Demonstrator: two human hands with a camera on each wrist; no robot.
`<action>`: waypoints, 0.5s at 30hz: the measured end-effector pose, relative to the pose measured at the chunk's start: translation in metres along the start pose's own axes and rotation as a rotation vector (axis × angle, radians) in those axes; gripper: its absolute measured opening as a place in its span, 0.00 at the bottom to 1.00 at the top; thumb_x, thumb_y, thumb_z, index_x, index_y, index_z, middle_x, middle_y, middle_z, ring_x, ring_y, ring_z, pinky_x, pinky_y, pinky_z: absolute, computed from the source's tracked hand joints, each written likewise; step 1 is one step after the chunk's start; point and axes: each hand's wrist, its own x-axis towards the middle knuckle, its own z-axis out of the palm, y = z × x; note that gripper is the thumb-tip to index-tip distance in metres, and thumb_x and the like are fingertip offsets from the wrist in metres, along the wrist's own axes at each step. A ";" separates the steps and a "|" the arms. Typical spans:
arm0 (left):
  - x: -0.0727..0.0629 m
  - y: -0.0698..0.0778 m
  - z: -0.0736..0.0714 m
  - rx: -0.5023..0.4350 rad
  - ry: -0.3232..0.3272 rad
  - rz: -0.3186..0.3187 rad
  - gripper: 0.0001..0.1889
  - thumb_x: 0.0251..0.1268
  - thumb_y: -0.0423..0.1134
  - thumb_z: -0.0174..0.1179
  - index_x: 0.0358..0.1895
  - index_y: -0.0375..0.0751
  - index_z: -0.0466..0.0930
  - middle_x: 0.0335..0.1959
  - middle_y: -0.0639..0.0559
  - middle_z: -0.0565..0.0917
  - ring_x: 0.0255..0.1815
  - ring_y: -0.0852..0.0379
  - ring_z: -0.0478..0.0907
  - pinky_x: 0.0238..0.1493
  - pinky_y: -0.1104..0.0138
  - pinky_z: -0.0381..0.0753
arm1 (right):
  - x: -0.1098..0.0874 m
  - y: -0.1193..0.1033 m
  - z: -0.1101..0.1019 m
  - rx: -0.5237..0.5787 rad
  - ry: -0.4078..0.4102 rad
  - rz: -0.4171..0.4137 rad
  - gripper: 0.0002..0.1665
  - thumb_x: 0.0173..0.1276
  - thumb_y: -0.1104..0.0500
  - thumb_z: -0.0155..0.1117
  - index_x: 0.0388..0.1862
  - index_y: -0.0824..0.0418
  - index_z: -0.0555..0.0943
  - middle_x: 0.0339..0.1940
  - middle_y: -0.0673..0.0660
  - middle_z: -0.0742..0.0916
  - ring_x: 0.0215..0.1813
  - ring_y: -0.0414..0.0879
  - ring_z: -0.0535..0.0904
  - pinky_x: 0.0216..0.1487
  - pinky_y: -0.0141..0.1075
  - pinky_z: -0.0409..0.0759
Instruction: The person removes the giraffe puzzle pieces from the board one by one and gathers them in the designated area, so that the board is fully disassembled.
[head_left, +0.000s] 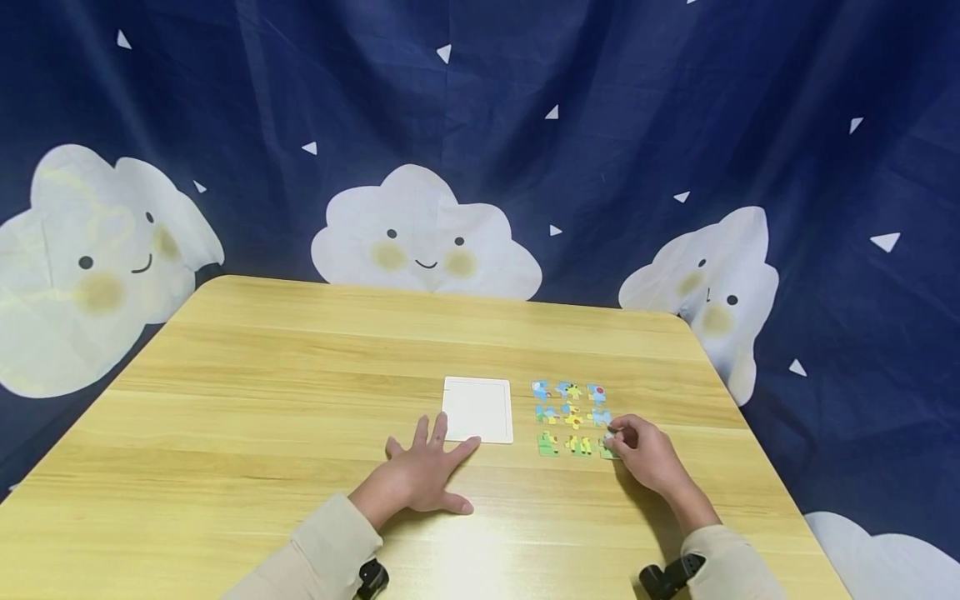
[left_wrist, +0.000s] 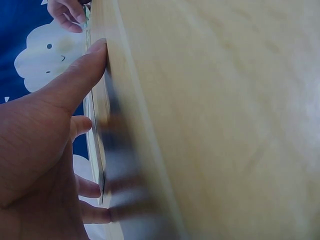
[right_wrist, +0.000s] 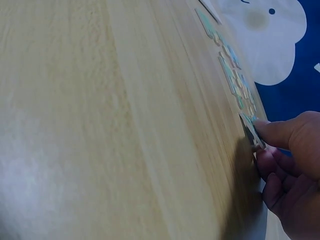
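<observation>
A flat white puzzle tray [head_left: 483, 410] with a thin raised rim lies on the table in the head view. My left hand [head_left: 427, 475] has its fingers spread, with fingertips at the tray's near-left edges. To the right of the tray, several jigsaw pieces [head_left: 573, 417] with yellow, blue and green printing are laid out apart in rows. My right hand [head_left: 651, 457] pinches the green corner jigsaw piece [right_wrist: 251, 131] at the near right of these rows, between thumb and fingers. In the right wrist view that piece is tilted, one edge lifted off the wood.
The wooden table [head_left: 300, 367] extends around the tray and pieces, with its far edge against a dark blue curtain [head_left: 495, 108] printed with white clouds. Black wrist devices [head_left: 670, 577] sit at both sleeve cuffs.
</observation>
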 end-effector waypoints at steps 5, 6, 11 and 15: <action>0.000 0.001 0.000 0.002 -0.006 0.002 0.47 0.46 0.72 0.58 0.73 0.67 0.53 0.75 0.35 0.47 0.73 0.31 0.46 0.51 0.26 0.55 | -0.001 0.000 0.001 0.003 0.009 0.021 0.14 0.63 0.62 0.64 0.47 0.65 0.78 0.31 0.53 0.82 0.34 0.43 0.76 0.38 0.37 0.74; 0.001 0.001 0.000 0.002 -0.006 0.003 0.47 0.47 0.72 0.58 0.73 0.67 0.52 0.75 0.35 0.47 0.73 0.31 0.46 0.51 0.26 0.55 | -0.001 0.000 0.001 0.002 0.007 0.023 0.15 0.63 0.62 0.64 0.48 0.65 0.77 0.31 0.53 0.82 0.35 0.44 0.76 0.38 0.37 0.74; 0.001 0.001 0.001 0.002 -0.010 0.005 0.47 0.46 0.72 0.58 0.73 0.67 0.52 0.75 0.35 0.47 0.73 0.31 0.45 0.52 0.26 0.55 | -0.001 0.002 0.001 -0.002 0.011 0.029 0.18 0.64 0.62 0.64 0.52 0.66 0.76 0.34 0.55 0.82 0.37 0.45 0.78 0.38 0.38 0.75; -0.001 0.001 0.004 -0.004 -0.009 0.007 0.47 0.46 0.72 0.58 0.73 0.67 0.52 0.75 0.35 0.46 0.73 0.31 0.45 0.51 0.26 0.54 | -0.003 0.004 -0.001 -0.004 0.040 0.025 0.20 0.67 0.58 0.61 0.55 0.67 0.74 0.36 0.57 0.83 0.37 0.47 0.79 0.39 0.40 0.77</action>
